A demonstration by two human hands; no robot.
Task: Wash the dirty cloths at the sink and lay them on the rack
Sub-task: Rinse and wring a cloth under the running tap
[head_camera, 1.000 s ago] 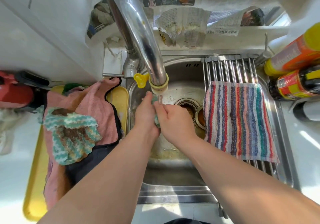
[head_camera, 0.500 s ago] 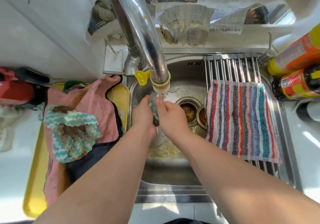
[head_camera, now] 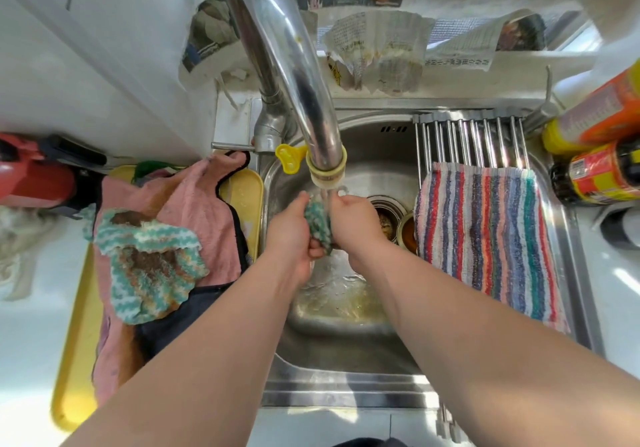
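A small teal-and-white knitted cloth is bunched between my two hands under water running from the chrome tap. My left hand grips its left side and my right hand grips its right side, both over the steel sink. A striped towel lies flat on the metal roll-up rack across the sink's right half. On the yellow tray at the left lie a pink cloth and a stained teal-and-brown knitted cloth.
Yellowish dirty water pools in the sink bottom near the drain. Orange and red bottles stand at the sink's right edge. A red object with a black handle lies at the left. Newspaper covers the back wall.
My hands have parted slightly, so more of the teal cloth shows between them under the stream. The view has shifted a little.
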